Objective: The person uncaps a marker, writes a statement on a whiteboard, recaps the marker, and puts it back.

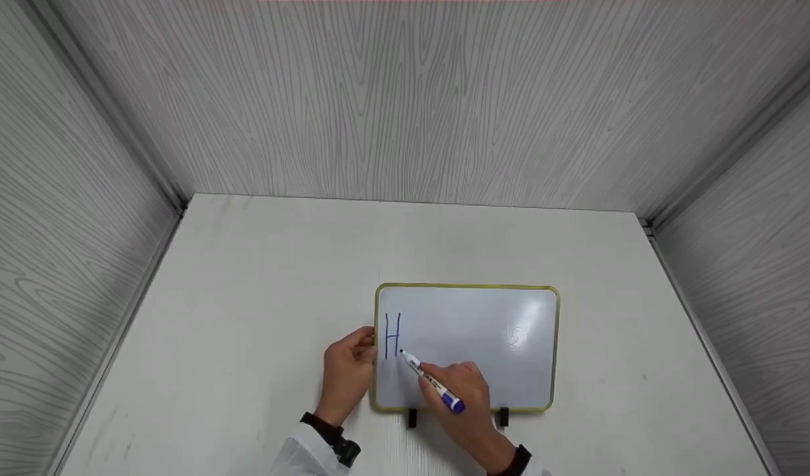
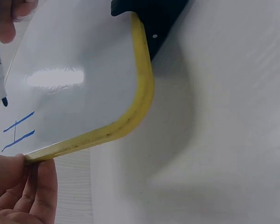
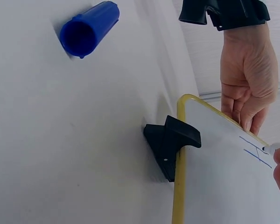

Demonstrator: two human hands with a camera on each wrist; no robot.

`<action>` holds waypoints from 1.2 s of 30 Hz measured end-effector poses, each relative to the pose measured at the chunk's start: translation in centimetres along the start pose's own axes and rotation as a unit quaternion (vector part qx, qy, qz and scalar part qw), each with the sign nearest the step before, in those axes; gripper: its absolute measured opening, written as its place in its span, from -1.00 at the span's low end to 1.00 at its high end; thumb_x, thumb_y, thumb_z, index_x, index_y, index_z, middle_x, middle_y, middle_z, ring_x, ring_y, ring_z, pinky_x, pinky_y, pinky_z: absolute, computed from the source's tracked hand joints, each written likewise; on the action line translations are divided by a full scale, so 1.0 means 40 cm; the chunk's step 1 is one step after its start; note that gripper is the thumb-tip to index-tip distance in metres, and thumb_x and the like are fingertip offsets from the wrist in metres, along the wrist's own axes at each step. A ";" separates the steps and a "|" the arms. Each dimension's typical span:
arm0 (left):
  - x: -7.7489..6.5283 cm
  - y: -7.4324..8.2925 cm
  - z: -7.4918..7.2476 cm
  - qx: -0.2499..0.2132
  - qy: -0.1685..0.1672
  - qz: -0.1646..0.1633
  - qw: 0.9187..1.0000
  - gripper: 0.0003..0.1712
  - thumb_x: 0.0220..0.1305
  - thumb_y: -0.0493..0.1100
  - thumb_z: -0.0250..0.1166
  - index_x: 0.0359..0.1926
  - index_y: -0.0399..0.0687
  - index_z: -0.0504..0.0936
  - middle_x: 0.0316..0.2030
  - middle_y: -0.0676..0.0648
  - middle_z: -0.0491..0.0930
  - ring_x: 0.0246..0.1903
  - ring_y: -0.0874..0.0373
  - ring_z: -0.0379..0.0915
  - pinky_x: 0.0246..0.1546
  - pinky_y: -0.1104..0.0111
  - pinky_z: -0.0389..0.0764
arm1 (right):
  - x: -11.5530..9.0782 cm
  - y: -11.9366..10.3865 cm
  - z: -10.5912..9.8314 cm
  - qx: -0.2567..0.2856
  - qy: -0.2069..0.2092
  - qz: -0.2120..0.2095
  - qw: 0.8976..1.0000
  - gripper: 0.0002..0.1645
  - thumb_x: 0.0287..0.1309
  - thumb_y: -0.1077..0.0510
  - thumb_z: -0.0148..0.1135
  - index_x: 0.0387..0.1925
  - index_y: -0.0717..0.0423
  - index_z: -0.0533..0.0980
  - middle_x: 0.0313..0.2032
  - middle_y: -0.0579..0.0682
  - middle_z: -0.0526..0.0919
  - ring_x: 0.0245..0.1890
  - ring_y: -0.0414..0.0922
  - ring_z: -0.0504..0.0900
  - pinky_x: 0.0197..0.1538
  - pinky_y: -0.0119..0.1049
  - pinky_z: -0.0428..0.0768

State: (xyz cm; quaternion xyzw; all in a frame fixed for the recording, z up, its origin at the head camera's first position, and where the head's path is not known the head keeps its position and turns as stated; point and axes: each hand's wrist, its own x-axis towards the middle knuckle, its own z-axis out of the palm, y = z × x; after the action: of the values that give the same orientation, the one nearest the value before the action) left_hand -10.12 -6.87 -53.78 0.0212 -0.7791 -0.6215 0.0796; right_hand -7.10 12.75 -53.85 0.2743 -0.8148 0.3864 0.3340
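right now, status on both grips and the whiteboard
Left grip pinching whiteboard, left side. Right grip holding marker beside blue H. No obstruction visible.

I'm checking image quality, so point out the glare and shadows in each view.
Head: a glare patch on the right side of the whiteboard; left wrist: a bright white streak near the blue letter, and a broad soft shadow on the table; right wrist: a soft shadow beside the black foot, the blue cap's inside dark.
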 end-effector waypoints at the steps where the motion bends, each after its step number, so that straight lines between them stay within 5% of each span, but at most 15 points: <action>1: 0.001 0.000 0.000 0.002 0.001 -0.001 1.000 -0.61 0.07 -0.54 0.19 -0.09 -0.16 0.66 -0.32 -0.01 0.65 -0.31 0.19 0.57 -0.25 0.32 0.57 | 0.002 0.000 -0.001 -0.003 0.004 0.001 1.000 -0.67 -0.15 0.29 0.40 -0.22 0.03 0.69 -0.43 -0.24 0.67 -0.51 -0.29 0.51 -0.34 -0.34 0.39; 12: 0.002 0.002 -0.001 -0.010 -0.001 0.003 1.000 -0.60 0.06 -0.55 0.18 -0.11 -0.16 0.67 -0.33 -0.02 0.65 -0.32 0.17 0.57 -0.27 0.32 0.57 | 0.006 0.017 0.001 -0.016 0.018 0.011 1.000 -0.68 -0.15 0.31 0.43 -0.24 0.04 0.69 -0.42 -0.25 0.67 -0.53 -0.33 0.52 -0.37 -0.39 0.37; 19: -0.002 0.033 -0.007 -0.017 -0.004 -0.005 1.000 -0.63 0.07 -0.59 0.15 -0.11 -0.30 0.64 -0.31 -0.18 0.65 -0.29 -0.02 0.58 -0.26 0.23 0.57 | 0.009 0.024 -0.002 -0.057 0.033 0.000 0.998 -0.72 -0.12 0.26 0.39 -0.25 0.05 0.69 -0.46 -0.23 0.66 -0.54 -0.31 0.54 -0.40 -0.37 0.39; 23: 0.005 -0.002 -0.003 -0.020 -0.006 0.001 1.000 -0.62 0.08 -0.56 0.18 -0.11 -0.18 0.66 -0.31 -0.07 0.66 -0.30 0.09 0.58 -0.27 0.29 0.57 | 0.017 0.029 -0.005 -0.073 0.035 -0.001 0.997 -0.73 -0.11 0.24 0.39 -0.24 0.05 0.70 -0.48 -0.23 0.66 -0.55 -0.30 0.54 -0.42 -0.37 0.38; 36: 0.002 -0.001 -0.001 0.001 -0.004 -0.008 1.000 -0.63 0.08 -0.51 0.23 -0.08 -0.19 0.65 -0.32 0.00 0.65 -0.31 0.17 0.58 -0.26 0.34 0.57 | 0.023 0.034 0.003 -0.033 0.003 -0.014 0.999 -0.70 -0.11 0.27 0.38 -0.22 0.03 0.69 -0.50 -0.24 0.63 -0.55 -0.29 0.47 -0.38 -0.38 0.41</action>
State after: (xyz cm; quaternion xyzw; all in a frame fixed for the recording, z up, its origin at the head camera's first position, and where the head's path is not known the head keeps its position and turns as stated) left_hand -10.18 -6.93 -53.81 0.0256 -0.7797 -0.6216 0.0715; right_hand -8.69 13.22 -53.83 0.2732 -0.8225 0.3550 0.3504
